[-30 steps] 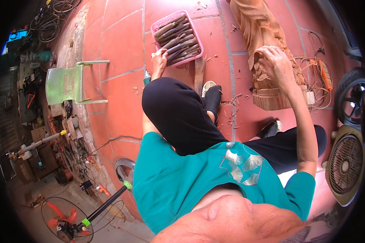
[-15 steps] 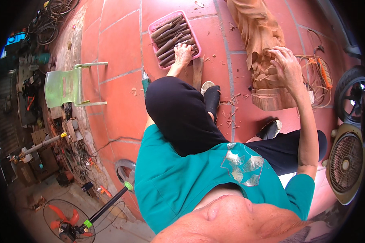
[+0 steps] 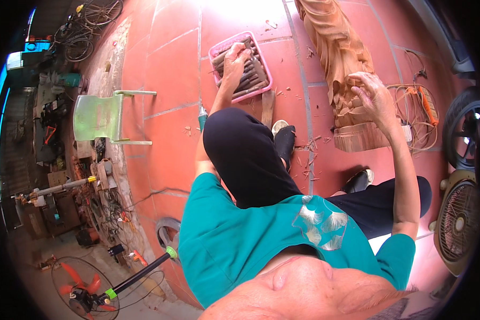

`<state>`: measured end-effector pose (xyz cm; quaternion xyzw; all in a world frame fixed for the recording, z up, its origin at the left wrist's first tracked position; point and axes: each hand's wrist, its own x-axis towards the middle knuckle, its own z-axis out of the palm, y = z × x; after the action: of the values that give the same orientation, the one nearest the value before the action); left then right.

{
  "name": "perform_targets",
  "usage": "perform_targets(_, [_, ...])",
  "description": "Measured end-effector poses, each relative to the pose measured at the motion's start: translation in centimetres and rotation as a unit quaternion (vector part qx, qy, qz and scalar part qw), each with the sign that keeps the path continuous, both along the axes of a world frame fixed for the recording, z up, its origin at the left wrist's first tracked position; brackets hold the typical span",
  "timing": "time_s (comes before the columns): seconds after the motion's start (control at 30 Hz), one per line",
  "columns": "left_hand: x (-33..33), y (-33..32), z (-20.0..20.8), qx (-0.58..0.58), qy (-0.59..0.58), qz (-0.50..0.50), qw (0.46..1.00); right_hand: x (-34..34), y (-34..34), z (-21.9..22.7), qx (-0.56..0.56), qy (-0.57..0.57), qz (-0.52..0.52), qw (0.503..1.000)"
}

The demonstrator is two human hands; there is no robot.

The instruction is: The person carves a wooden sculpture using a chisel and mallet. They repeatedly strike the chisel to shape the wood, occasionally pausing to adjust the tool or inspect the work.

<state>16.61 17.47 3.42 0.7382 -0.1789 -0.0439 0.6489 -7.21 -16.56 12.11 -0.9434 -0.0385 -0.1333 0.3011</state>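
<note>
Many dark tools (image 3: 250, 81) lay in a pink basket (image 3: 264, 61), the left hand (image 3: 236, 60) over them near the far edge, its grip impossible to tell; the right hand (image 3: 373, 98), fingers parted and apparently empty, hung over a wooden carving (image 3: 344, 48) on red floor tiles (image 3: 170, 69). Drapery folds (image 3: 325, 21) already stood cut; the base (image 3: 360, 140) looked blocky.

Tools (image 3: 257, 70) lie in a basket (image 3: 252, 95) between chair (image 3: 98, 118) and carving (image 3: 340, 50).
</note>
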Motion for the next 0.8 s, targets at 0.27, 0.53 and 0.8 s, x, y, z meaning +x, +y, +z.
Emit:
perform_targets(0.27, [-3.9,-3.3,3.3,-0.288,0.185,-0.181,0.922,-0.5,1.4,-0.3,0.047,0.009,0.024,0.999])
perform_targets(0.53, [-6.3,-6.1,3.6,-0.39,0.244,-0.328,0.825,-1.7,5.7,-2.1,0.391,0.195,0.082,0.896])
perform_targets(0.8, [-8.1,-6.3,5.1,-0.282,0.201,-0.252,0.904,-1.8,7.2,-0.3,0.395,0.255,0.051,0.881])
